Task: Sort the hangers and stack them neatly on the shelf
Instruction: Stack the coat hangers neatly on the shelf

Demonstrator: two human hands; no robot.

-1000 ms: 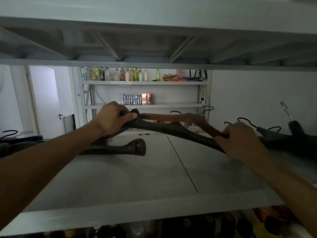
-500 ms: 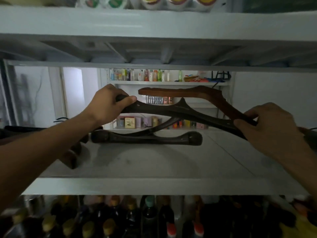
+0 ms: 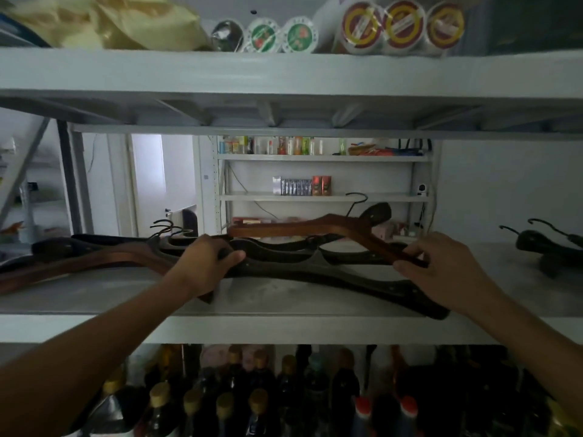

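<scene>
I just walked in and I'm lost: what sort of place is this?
Probably a stockroom or small shop's storage area. Metal shelving holds wooden hangers, bottles crowd the shelf below, and a farther rack carries small boxes and drinks.

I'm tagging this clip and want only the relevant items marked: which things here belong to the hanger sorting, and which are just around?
Job: reddish hanger, dark hangers, left pile, far-right hangers, shelf, left hand, right hand.

Around: bottles below, cups above, yellow bag.

Bare shelf [image 3: 492, 279] between stacked hangers [image 3: 315, 269] and dark hangers [image 3: 549, 247].
</scene>
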